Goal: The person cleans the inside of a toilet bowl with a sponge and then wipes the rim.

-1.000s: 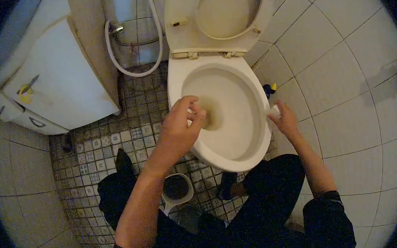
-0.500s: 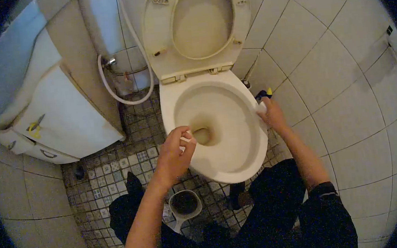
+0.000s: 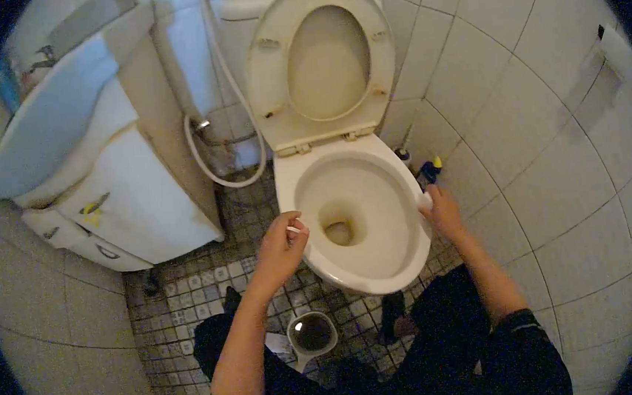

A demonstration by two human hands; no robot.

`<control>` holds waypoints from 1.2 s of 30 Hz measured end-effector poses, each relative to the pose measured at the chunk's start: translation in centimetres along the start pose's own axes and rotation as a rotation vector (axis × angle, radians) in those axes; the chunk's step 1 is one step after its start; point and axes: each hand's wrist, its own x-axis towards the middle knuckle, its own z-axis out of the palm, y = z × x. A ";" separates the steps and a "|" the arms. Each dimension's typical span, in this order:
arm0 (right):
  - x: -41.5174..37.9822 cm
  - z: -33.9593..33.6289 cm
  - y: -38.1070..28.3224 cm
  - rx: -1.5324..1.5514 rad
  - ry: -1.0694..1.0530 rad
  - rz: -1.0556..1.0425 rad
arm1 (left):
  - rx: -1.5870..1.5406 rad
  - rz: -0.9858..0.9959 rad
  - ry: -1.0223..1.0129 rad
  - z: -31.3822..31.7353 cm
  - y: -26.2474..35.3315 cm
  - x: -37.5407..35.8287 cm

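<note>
A white toilet bowl [image 3: 407, 264] stands in front of me, its seat [image 3: 265, 75] raised and brownish water stains low inside. My left hand [image 3: 279, 249] is at the left rim, with fingers curled around a small white piece that looks like tissue. At the right rim, my right hand [image 3: 445, 213] pinches a white wad [image 3: 425, 202], also like tissue, against the edge. Most of each white piece is hidden by the fingers.
A dipper [image 3: 301, 363] of dark liquid sits on the tiled floor between my legs. To the left are a white vanity cabinet [image 3: 142, 200] and a hose [image 3: 214, 177]. A dark bottle with a yellow cap [image 3: 438, 162] stands behind my right hand, beside the wall.
The view has tilted up and left, so the toilet sits lower and a little further right. Both hands stay by the rim, the right one slightly nearer to me along it.
</note>
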 end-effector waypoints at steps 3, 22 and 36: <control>1.3 1.0 0.1 -0.017 0.089 0.073 | -0.080 0.018 0.032 0.0 -0.9 -0.7; -12.3 -3.6 -4.4 0.659 -0.124 0.137 | -0.513 -0.177 0.132 3.0 -0.3 -10.5; -12.1 -2.7 -7.9 0.622 -0.216 -0.325 | -0.608 -0.191 0.215 4.8 -2.8 -10.7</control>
